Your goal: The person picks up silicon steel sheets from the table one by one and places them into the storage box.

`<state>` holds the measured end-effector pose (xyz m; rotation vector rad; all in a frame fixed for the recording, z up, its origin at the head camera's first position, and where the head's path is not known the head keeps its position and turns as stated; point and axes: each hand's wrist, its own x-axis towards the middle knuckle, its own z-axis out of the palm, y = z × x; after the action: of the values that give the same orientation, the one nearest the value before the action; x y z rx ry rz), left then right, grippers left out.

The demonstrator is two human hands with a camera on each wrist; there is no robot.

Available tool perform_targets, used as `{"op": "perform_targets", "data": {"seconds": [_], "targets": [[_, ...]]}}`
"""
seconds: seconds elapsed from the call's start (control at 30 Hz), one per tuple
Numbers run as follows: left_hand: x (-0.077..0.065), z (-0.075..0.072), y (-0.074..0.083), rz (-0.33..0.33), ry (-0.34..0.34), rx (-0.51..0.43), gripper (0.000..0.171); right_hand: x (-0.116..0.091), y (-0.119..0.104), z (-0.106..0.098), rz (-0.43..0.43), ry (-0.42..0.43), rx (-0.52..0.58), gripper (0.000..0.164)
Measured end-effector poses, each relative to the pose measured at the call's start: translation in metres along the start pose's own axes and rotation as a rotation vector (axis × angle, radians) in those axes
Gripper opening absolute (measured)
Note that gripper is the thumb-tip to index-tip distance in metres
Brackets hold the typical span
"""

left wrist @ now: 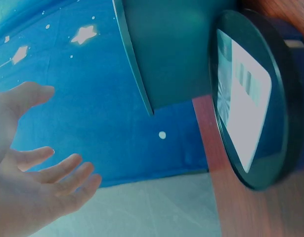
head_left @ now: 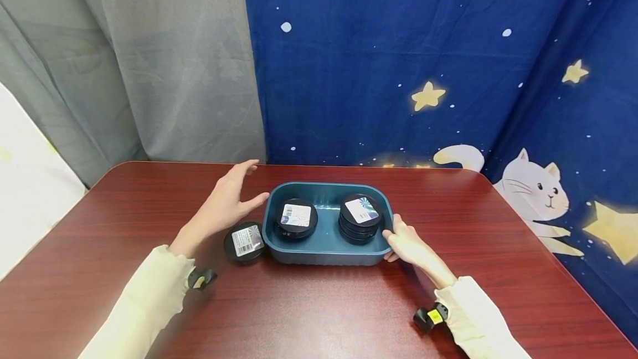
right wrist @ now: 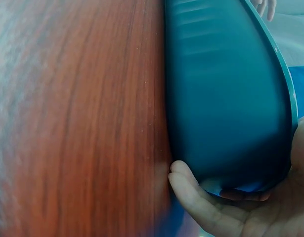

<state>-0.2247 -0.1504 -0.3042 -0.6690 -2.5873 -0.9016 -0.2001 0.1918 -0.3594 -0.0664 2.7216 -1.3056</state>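
A blue plastic bin (head_left: pixel 326 258) sits on the table with two stacks of flat, round black discs inside, a left stack (head_left: pixel 296 204) and a right stack (head_left: pixel 359 237). The top ones bear white labels. Another labelled black disc (head_left: pixel 244 241) lies on the table, just outside the bin's front left corner. My left hand (head_left: pixel 224 204) hovers by the bin's left end, fingers spread and holding nothing; in the left wrist view its fingers are loosely bent. My right hand (head_left: pixel 411 245) grips the bin's right end, thumb at the rim and fingers curled low around the outer wall (right wrist: pixel 226 108).
The reddish-brown wooden table (head_left: pixel 319 309) extends around the bin on all sides. Behind its far edge hang a grey curtain (head_left: pixel 184 71) and a blue curtain (head_left: pixel 349 71) with stars and a cat. Each wrist wears a small black device.
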Motion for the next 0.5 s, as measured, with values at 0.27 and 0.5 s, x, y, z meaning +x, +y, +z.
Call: {"op": "perform_targets", "data": {"seconds": [0.27, 0.5], "targets": [[-0.016, -0.008, -0.011, -0.074, -0.033, 0.042, 0.071, 0.0, 0.001, 0.0, -0.007, 0.004, -0.001, 0.018], [-0.028, -0.016, -0.022, -0.113, -0.063, 0.058, 0.068, 0.0, 0.0, 0.001, -0.01, 0.008, 0.0, 0.017]]}}
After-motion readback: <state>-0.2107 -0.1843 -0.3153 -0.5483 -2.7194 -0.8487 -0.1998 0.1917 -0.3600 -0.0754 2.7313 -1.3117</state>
